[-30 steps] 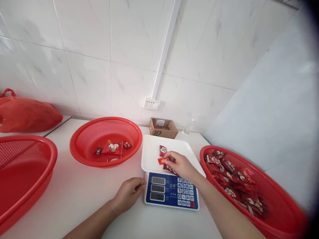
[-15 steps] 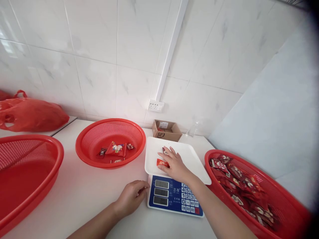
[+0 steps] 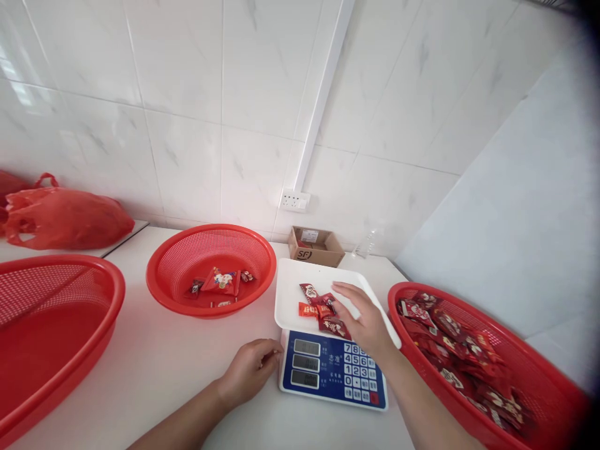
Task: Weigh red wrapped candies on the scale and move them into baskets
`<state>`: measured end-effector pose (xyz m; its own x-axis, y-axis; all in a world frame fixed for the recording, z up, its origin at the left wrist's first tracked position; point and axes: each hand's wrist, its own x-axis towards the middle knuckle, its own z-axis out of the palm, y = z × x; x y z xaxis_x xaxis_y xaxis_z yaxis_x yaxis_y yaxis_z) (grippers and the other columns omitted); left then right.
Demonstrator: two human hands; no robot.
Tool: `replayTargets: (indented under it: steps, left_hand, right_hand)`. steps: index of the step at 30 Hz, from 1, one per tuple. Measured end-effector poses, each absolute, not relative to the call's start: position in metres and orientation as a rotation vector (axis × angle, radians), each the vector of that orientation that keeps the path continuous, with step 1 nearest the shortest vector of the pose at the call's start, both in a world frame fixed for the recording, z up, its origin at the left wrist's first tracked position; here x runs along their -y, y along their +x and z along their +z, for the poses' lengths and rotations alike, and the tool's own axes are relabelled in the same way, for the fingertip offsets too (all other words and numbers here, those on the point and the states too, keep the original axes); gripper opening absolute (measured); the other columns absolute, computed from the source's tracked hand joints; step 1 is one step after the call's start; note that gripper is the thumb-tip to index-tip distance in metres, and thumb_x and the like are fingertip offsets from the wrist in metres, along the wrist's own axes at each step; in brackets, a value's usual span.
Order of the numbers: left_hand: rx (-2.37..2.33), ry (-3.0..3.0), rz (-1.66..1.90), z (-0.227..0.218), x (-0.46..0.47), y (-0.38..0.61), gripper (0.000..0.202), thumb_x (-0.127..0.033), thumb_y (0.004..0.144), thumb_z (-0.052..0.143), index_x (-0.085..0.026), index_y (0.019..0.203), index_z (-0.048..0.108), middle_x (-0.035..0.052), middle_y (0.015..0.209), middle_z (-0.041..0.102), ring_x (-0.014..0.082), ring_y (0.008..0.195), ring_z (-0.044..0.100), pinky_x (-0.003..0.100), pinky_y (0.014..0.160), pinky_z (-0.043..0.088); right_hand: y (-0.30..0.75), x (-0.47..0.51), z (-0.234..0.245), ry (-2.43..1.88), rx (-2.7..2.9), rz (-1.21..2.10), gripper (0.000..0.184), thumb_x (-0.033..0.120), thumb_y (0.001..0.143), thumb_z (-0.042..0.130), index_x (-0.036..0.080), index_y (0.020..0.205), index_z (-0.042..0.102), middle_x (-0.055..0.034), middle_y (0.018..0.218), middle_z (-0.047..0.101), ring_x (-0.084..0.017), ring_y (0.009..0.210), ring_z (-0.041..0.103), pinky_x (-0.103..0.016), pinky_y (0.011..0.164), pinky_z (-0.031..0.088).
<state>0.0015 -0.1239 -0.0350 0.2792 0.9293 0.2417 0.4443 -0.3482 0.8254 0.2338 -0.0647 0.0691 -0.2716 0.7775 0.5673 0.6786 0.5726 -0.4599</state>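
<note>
Small red-wrapped snack packets (image 3: 332, 326) lie in a loose group on the white weighing tray (image 3: 293, 275) of a blue-fronted digital scale (image 3: 334, 369). My right hand (image 3: 363, 315) is over the right part of the tray, beside the packets, with its fingers apart and nothing held in them. My left hand (image 3: 253, 369) rests on the table by the scale's left edge, its fingers curled together and no object seen in them. The digits on the scale's displays (image 3: 306, 362) are too faint to read.
At the right, a red basket (image 3: 396, 290) holds many similar packets. A round red basket (image 3: 164, 300) with several packets stands left of the scale. Another red basket (image 3: 115, 290) is at far left, near a red plastic bag (image 3: 70, 219). A cardboard box (image 3: 319, 253) sits behind the tray.
My right hand has drawn back to the right, and more packets now show on the tray than before. My left hand has stayed at the scale's edge.
</note>
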Motion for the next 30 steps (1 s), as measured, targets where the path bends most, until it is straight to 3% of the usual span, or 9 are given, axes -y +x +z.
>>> replayTargets:
  steps: [6, 10, 14, 30]
  left_hand:
    - [-1.191, 1.882, 0.999, -0.032, 0.125, 0.003, 0.02, -0.019, 0.081, 0.044, -0.019, 0.084, 0.064, 0.0009, 0.076, 0.065, 0.0128, 0.067, 0.056, 0.02, 0.059, 0.042]
    - [-1.161, 1.865, 1.082, -0.03, 0.126, 0.003, 0.019, -0.023, 0.083, 0.044, -0.018, 0.083, 0.063, 0.001, 0.072, 0.064, 0.0124, 0.065, 0.056, 0.02, 0.059, 0.043]
    - [-1.191, 1.893, 1.175, -0.037, 0.125, 0.002, 0.019, -0.025, 0.084, 0.044, -0.018, 0.084, 0.062, 0.0013, 0.072, 0.062, 0.0123, 0.065, 0.055, 0.021, 0.061, 0.044]
    - [-1.281, 2.129, 1.212, -0.028, 0.138, 0.021, 0.019, -0.021, 0.086, 0.043, -0.017, 0.093, 0.061, 0.0041, 0.077, 0.065, 0.012, 0.069, 0.058, 0.023, 0.065, 0.047]
  right_hand:
    - [0.287, 0.128, 0.031, -1.252, 1.35, 0.079, 0.032, 0.046, 0.08, 0.05, 0.018, 0.091, 0.059, -0.0087, 0.087, 0.065, -0.023, 0.083, 0.06, -0.039, 0.079, 0.046]
    - [0.324, 0.155, -0.019, -1.518, 1.122, 0.261, 0.052, 0.065, 0.066, 0.054, 0.017, 0.085, 0.059, -0.0074, 0.074, 0.064, -0.021, 0.066, 0.06, -0.036, 0.066, 0.049]
    - [0.344, 0.163, -0.049, -1.649, 0.979, 0.471, 0.058, 0.071, 0.061, 0.051, 0.017, 0.082, 0.059, -0.0046, 0.064, 0.062, -0.021, 0.06, 0.058, -0.036, 0.061, 0.049]
    - [0.35, 0.172, -0.058, -1.658, 0.993, 0.54, 0.059, 0.071, 0.065, 0.049, 0.016, 0.087, 0.058, -0.0034, 0.066, 0.06, -0.019, 0.062, 0.055, -0.034, 0.064, 0.046]
